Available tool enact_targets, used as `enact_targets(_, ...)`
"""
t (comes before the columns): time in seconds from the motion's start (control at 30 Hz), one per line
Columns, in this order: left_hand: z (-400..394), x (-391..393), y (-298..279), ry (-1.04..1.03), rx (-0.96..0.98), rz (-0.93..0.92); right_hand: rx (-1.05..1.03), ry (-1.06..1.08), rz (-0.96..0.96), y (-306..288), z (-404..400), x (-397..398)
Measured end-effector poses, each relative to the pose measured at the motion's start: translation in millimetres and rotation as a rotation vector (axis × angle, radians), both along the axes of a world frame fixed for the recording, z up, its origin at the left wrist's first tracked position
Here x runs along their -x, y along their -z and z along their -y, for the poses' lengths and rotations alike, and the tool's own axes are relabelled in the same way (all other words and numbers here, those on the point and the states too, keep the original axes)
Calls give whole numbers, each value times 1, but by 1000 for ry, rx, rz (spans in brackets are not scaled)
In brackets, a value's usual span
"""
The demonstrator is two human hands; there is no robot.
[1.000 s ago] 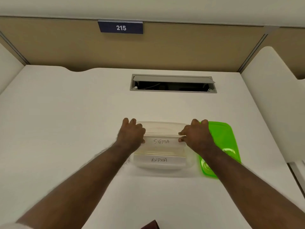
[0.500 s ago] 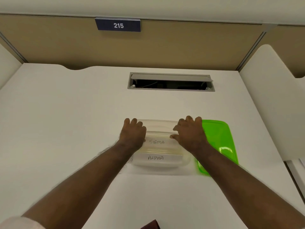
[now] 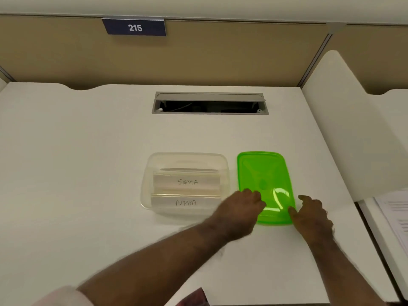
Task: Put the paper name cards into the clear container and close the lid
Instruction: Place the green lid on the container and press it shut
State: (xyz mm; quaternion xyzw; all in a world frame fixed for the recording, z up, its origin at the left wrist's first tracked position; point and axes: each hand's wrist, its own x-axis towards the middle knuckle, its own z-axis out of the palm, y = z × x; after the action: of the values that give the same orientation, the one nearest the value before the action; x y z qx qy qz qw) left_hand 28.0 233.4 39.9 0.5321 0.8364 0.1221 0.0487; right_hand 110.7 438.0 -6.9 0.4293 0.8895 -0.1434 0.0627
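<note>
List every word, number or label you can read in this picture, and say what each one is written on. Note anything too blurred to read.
"215": white digits on the dark blue sign fixed to the partition.
"SIGMA": handwritten on the far name card in the clear container.
"ALPHA": handwritten on the near name card in the same container.
Printed lines on the paper sheets at the right edge: too small and blurred to read.
The green lid bears no text.

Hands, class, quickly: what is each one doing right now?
Left hand: open, fingers on the green lid's near left corner, holding nothing.
Right hand: open beside the lid's near right edge, empty.
</note>
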Motion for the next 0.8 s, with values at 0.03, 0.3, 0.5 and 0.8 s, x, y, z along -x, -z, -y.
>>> enact_targets(0.03, -9, -8, 7, 24, 53, 21, 30, 27, -25, 4, -1, -4)
enact_targets(0.3, -38, -25, 40, -18, 341, -45, 99, 98, -114, 21, -8, -9)
enact_targets(0.5, -33, -24, 45, -12, 379, -115, 140, 75, -102, 19, -18, -11)
enact_targets(0.8, -28, -16, 17, -208, -37, -85, 554, 137, -576, -47, -36, -5)
